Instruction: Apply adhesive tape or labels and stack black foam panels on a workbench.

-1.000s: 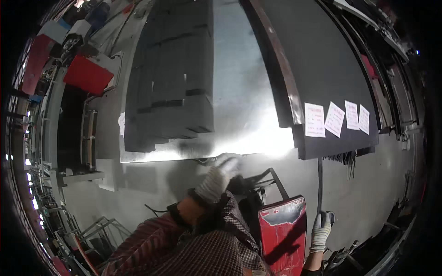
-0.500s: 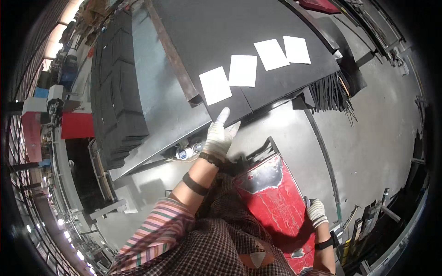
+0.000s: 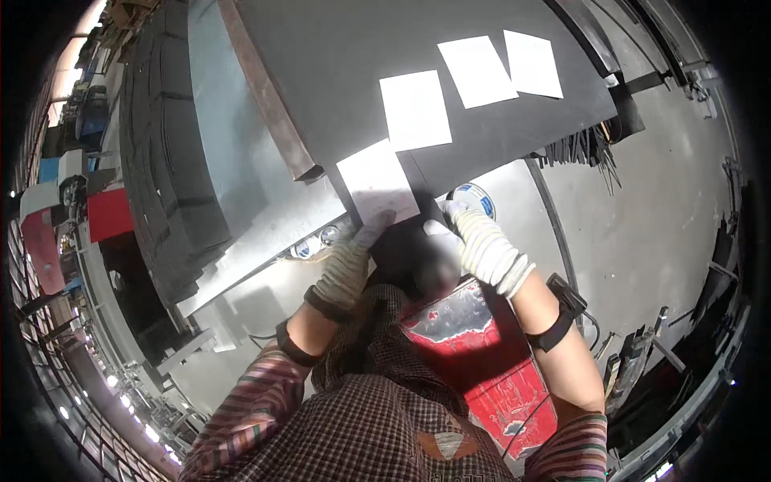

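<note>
Both my hands wear pale striped work gloves and meet at the near edge of a stack of black sheets [image 3: 498, 145]. My left hand [image 3: 352, 255] is closed on a black sheet [image 3: 399, 241] that juts past the edge, its thumb by the lower corner of a white paper [image 3: 376, 185]. My right hand [image 3: 486, 247] is at the right edge of that same sheet, thumb and fingers closed on it. A blurred patch between the hands hides part of the sheet. Farther back lie three more white papers, including one just beyond [image 3: 416, 111].
A worn red metal surface [image 3: 498, 369] is close in front of me, below my right hand. A brown metal bar [image 3: 269, 92] borders the stack at left. Round cans [image 3: 474, 197] show under the edge. More dark sheets [image 3: 173, 153] are piled at far left.
My right hand has left the red surface and come up to the black sheet. My left hand has drawn nearer me, and the nearest paper has shifted nearer with the sheet.
</note>
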The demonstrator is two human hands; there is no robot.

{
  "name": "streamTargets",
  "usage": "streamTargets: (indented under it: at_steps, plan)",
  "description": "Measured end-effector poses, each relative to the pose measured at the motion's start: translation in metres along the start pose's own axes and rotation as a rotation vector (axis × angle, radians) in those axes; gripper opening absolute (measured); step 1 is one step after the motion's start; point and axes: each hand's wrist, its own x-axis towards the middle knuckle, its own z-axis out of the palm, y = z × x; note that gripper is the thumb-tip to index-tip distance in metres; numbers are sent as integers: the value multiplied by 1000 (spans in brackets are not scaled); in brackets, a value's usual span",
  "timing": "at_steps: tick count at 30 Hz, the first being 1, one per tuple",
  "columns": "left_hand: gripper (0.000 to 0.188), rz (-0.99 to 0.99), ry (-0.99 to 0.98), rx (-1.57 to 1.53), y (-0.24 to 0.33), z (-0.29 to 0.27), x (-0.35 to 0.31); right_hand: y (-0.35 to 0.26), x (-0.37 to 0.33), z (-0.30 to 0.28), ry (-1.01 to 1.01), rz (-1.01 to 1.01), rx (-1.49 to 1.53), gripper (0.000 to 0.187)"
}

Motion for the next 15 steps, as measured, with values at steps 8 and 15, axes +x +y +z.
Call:
streamTargets:
  at_steps: [8, 15]
  plan:
    - [47, -89, 95, 171, -77, 5, -62, -31, -76, -30, -305, -105, -752, 60]
    - [16, -49, -262, 363, -30, 4, -141, -145, -86, -42, -735, -448, -388, 29]
